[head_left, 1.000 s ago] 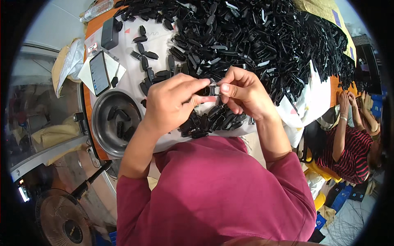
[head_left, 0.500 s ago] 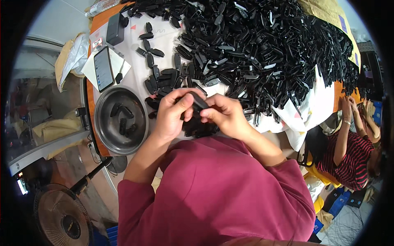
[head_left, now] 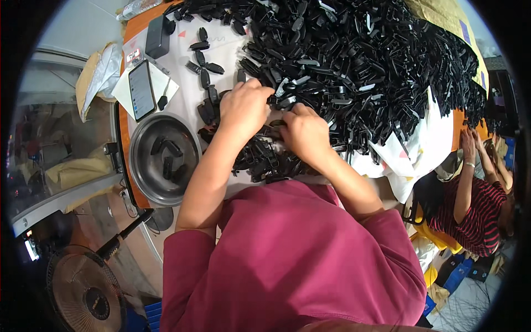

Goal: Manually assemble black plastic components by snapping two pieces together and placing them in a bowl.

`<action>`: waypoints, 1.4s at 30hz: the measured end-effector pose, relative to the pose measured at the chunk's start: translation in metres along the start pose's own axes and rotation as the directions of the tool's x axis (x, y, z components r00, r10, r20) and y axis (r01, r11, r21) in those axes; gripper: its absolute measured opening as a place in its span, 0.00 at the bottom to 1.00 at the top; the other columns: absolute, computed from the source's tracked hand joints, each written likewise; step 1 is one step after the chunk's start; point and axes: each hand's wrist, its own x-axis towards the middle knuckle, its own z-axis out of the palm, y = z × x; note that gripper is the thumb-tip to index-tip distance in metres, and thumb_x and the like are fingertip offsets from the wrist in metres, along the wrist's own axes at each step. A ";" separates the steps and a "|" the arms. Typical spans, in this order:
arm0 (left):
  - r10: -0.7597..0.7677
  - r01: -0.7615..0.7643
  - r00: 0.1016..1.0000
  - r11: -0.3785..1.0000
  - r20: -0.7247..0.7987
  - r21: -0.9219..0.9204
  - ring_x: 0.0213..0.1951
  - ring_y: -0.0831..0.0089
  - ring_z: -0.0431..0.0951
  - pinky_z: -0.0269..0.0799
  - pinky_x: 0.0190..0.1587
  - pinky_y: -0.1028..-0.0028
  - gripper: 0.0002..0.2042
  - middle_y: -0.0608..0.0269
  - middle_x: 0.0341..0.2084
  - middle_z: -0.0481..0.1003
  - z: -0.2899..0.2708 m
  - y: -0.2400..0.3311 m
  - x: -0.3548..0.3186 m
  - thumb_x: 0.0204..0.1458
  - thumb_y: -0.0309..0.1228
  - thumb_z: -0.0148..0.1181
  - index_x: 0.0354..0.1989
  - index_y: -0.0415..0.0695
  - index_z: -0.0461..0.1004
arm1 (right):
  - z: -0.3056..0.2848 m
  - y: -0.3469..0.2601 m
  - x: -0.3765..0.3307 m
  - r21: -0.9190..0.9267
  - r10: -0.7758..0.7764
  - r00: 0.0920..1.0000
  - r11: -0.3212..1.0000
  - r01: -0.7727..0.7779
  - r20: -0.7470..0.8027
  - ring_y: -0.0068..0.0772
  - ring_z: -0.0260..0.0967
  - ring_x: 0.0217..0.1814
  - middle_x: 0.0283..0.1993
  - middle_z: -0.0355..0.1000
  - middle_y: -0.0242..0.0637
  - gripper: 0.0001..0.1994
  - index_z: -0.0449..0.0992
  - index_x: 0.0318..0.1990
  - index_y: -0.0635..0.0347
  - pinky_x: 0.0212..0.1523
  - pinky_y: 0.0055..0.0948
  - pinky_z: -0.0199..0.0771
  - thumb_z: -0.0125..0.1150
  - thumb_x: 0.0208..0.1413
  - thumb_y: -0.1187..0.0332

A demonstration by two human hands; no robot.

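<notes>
Many small black oblong plastic pieces [head_left: 332, 83] lie heaped on the white-covered table. My left hand [head_left: 246, 108] is over the left edge of the heap, back upward, its fingers bent down and closed beside several black pieces. What they hold, if anything, is hidden. To its right, my right hand [head_left: 307, 133] is curled over the same heap. Its fingertips are turned inward and mostly hidden, so I cannot make out what is in them. Between my forearms, nearer to me, a smaller cluster of black pieces [head_left: 263, 157] lies at the table's front.
At the left stands a round metal bowl [head_left: 138, 180] with several black pieces inside. Behind it are a phone [head_left: 141, 91] on a white sheet and a dark box [head_left: 159, 36]. A fan [head_left: 86, 290] stands lower left. Another person [head_left: 470, 205] works at the right.
My hands were together near my body around a black oblong piece. They have now moved apart and forward, the left one farther, and that piece no longer shows between them.
</notes>
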 end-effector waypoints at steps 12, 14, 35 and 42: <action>-0.174 0.499 0.853 -0.006 0.493 -0.866 0.21 0.80 0.68 0.62 0.21 0.83 0.13 0.63 0.27 0.71 -0.031 0.008 -0.012 0.50 0.31 0.56 0.45 0.45 0.67 | -0.071 0.006 0.008 0.949 0.218 0.966 -0.307 -0.066 0.138 0.17 0.56 0.13 0.34 0.67 0.39 0.26 0.60 0.53 0.58 0.09 0.12 0.53 0.62 0.46 0.73; -0.154 0.512 0.833 -0.150 0.531 -0.846 0.21 0.80 0.68 0.62 0.21 0.82 0.13 0.62 0.28 0.71 -0.037 0.010 -0.013 0.51 0.32 0.54 0.46 0.45 0.67 | -0.075 0.002 0.010 0.903 0.158 0.967 -0.414 -0.117 0.198 0.20 0.58 0.14 0.34 0.68 0.39 0.18 0.64 0.50 0.60 0.11 0.12 0.56 0.57 0.51 0.71; 0.248 -0.305 0.948 0.887 -0.199 -0.346 0.31 0.63 0.74 0.70 0.34 0.72 0.15 0.58 0.30 0.74 -0.059 0.033 -0.026 0.35 0.28 0.65 0.35 0.40 0.74 | -0.090 0.004 0.003 0.909 0.180 0.898 0.043 -0.415 0.401 0.17 0.62 0.12 0.18 0.67 0.31 0.07 0.71 0.25 0.63 0.09 0.13 0.58 0.60 0.49 0.70; -0.105 0.044 0.994 0.513 -0.012 -0.857 0.42 0.74 0.70 0.62 0.48 0.79 0.21 0.61 0.38 0.71 -0.027 0.046 -0.032 0.48 0.36 0.59 0.48 0.37 0.69 | -0.053 -0.010 -0.007 0.816 0.261 0.962 0.573 -0.083 -0.085 0.21 0.69 0.30 0.32 0.70 0.34 0.14 0.67 0.46 0.67 0.30 0.18 0.73 0.55 0.52 0.75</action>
